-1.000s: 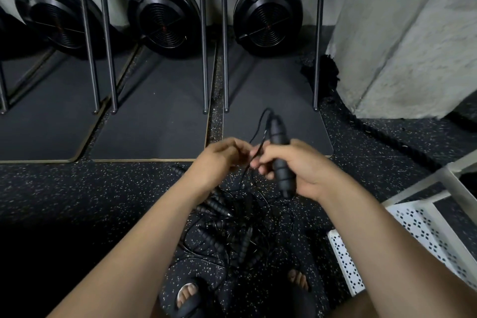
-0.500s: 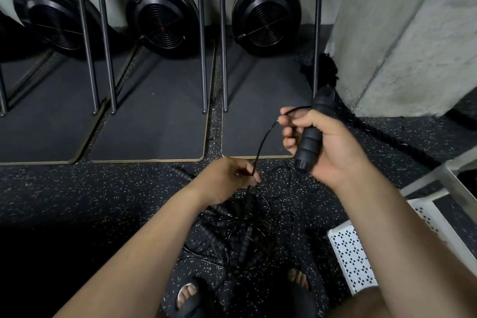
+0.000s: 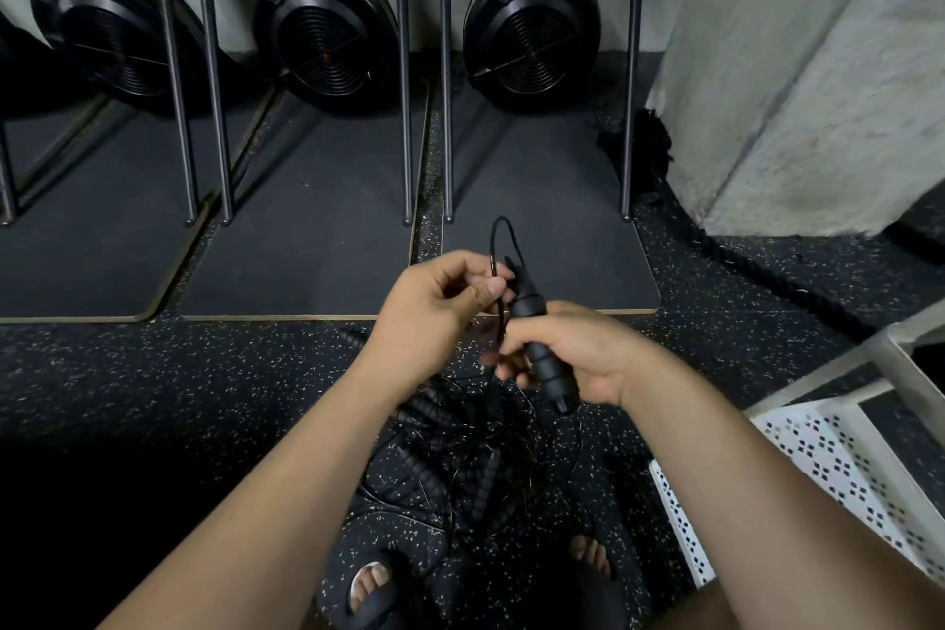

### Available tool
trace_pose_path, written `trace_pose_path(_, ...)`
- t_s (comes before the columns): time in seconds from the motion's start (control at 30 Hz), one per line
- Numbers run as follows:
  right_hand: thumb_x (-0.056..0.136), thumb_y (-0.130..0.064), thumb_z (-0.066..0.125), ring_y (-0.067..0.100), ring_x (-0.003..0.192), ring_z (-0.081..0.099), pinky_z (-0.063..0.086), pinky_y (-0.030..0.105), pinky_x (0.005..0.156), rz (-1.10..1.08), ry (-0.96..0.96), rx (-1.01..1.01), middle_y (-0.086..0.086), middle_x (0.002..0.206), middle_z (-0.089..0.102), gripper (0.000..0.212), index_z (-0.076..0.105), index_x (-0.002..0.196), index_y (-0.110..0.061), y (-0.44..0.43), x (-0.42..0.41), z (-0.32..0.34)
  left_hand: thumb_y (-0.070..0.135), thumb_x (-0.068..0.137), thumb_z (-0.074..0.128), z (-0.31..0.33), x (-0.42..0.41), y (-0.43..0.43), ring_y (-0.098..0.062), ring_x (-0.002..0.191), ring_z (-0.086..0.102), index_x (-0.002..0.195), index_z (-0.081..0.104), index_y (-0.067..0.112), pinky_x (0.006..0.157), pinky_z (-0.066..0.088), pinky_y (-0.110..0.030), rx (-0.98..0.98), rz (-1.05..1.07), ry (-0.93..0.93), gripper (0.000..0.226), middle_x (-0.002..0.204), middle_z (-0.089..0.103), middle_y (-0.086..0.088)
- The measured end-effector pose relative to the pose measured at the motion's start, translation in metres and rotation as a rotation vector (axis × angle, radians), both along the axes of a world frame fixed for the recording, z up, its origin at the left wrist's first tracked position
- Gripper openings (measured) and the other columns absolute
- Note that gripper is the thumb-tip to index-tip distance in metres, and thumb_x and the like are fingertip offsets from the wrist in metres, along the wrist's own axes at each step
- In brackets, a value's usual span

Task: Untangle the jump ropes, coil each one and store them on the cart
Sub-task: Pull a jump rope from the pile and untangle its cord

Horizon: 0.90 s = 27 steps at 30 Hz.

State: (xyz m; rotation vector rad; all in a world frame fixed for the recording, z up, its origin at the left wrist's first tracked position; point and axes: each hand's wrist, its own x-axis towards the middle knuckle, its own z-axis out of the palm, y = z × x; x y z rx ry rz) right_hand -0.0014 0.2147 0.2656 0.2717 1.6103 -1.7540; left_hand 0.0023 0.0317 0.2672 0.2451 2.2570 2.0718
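Note:
My right hand [image 3: 572, 353] grips a black ribbed jump rope handle [image 3: 544, 356], held upright and tilted. Its thin black cord [image 3: 503, 233] loops up above the handle. My left hand [image 3: 434, 299] pinches that cord between thumb and fingers right beside the handle's top. Below both hands a tangled pile of black jump ropes [image 3: 465, 466] with several ribbed handles lies on the speckled floor, between my feet. The white perforated cart [image 3: 838, 466] stands at the lower right.
Dark mats [image 3: 307, 230] with upright metal poles [image 3: 404, 67] and three black fan-wheel machines [image 3: 532, 31] line the wall ahead. A concrete pillar [image 3: 818, 67] rises at the right, with a thick black battle rope [image 3: 767, 276] running along the floor by it.
My right hand swung out to the upper right with the handle, drawing cord out, then came back down to the middle. My left hand rose to pinch the cord beside the handle's top.

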Motion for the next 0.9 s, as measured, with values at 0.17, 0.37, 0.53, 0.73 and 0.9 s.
trace_pose_path(0.17,0.091,0.003,0.066,0.02,0.069,0.071,0.049,0.026,0.055,-0.029,0.044,0.113,0.019,0.095,0.079,0.026,0.068,0.116,0.001,-0.005,0.0,-0.013,0.007,0.102,0.07,0.004,0.0,0.001,-0.007,0.081,0.07,0.112,0.076,0.004,0.071,0.049,-0.012,0.016,0.034,0.012,0.012,0.101,0.079,-0.019)
trace_pose_path(0.37,0.09,0.003,0.066,0.017,0.066,0.068,0.047,0.024,0.054,-0.043,0.073,0.137,0.019,0.09,0.078,0.024,0.07,0.113,0.006,-0.005,0.001,-0.008,0.012,0.104,0.068,0.001,-0.002,-0.002,-0.007,0.083,0.068,0.112,0.076,0.008,0.074,0.049,-0.017,0.034,0.088,-0.019,0.012,0.089,0.078,-0.003)
trace_pose_path(0.53,0.09,0.007,0.062,0.017,0.064,0.063,0.047,0.024,0.056,-0.129,0.198,0.036,0.019,0.088,0.076,0.018,0.072,0.104,0.004,0.001,0.003,0.015,0.004,0.104,0.046,-0.01,-0.011,-0.005,-0.013,0.093,0.073,0.111,0.074,0.014,0.075,0.048,-0.027,-0.036,0.102,-0.2,0.03,0.102,0.081,-0.003)
trace_pose_path(0.73,0.092,0.01,0.056,0.017,0.063,0.059,0.047,0.024,0.056,-0.269,0.291,-0.149,0.017,0.082,0.072,0.018,0.069,0.102,0.003,0.009,0.008,0.045,-0.005,0.098,0.055,-0.04,-0.011,-0.013,-0.016,0.11,0.074,0.104,0.077,0.027,0.107,0.055,-0.038,-0.446,-0.23,-0.258,0.039,0.104,0.081,0.011)
trace_pose_path(0.9,0.094,0.008,0.053,0.017,0.064,0.056,0.047,0.024,0.056,-0.341,0.31,-0.257,0.016,0.082,0.071,0.018,0.069,0.1,0.002,0.012,0.01,0.054,0.011,0.097,0.077,-0.044,-0.009,-0.008,-0.017,0.099,0.075,0.102,0.075,0.023,0.105,0.056,-0.044,-0.435,-0.255,-0.236,0.013,0.101,0.08,0.004)
